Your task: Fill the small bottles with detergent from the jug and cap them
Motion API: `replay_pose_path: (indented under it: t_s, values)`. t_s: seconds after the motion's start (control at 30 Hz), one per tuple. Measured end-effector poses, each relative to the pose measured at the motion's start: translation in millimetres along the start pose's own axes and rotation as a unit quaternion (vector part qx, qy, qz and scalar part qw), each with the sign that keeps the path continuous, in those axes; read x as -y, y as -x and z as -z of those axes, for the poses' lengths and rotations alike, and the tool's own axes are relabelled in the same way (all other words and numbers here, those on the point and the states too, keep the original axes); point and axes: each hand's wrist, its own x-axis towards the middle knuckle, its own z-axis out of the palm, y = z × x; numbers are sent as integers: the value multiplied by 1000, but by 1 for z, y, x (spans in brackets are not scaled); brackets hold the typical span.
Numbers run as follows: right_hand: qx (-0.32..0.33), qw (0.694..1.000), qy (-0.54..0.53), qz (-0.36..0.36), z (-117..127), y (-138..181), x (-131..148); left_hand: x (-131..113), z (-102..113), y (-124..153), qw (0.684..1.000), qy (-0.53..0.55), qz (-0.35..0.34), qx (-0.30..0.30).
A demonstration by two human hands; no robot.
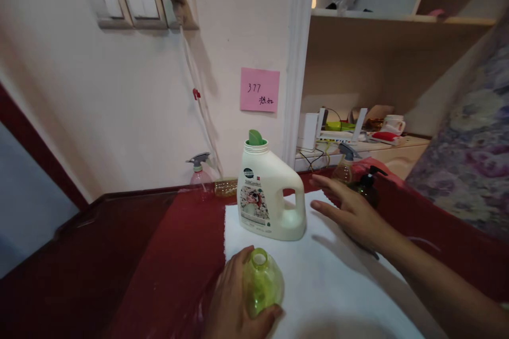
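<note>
My left hand (242, 296) is wrapped round a translucent yellow-green bottle (270, 286), whose round mouth is uncapped and faces up. Just beyond it, a cream detergent jug (274, 196) stands upright on the white cloth (330, 275), its printed label toward me. A green spout (255, 139) shows in the jug's open neck. To the right of the jug's handle, my right hand (350, 209) hovers with fingers stretched out and nothing in it, apart from the jug.
Behind, against the wall, stand a pink spray bottle (201, 180) and a gold box-like item (226, 187). Past my right hand are a clear spray bottle (344, 169) and a dark pump bottle (369, 188). A white router (338, 135) sits on the shelf; a floral curtain (473, 132) hangs right.
</note>
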Motion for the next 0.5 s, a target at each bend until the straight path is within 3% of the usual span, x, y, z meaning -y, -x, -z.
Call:
replay_pose_path:
  t_s: [0.2,0.37,0.5]
  values:
    - [47,992,-115,-15,-53,-41,-1,-7,2,-3,999,-16,23,17]
    - [-9,986,-161,-31,-78,-46,-12,-14,7,-6,998,-1,45,50]
    - [-55,986,-154,-37,-79,-43,-4,-15,8,-8,997,1,48,60]
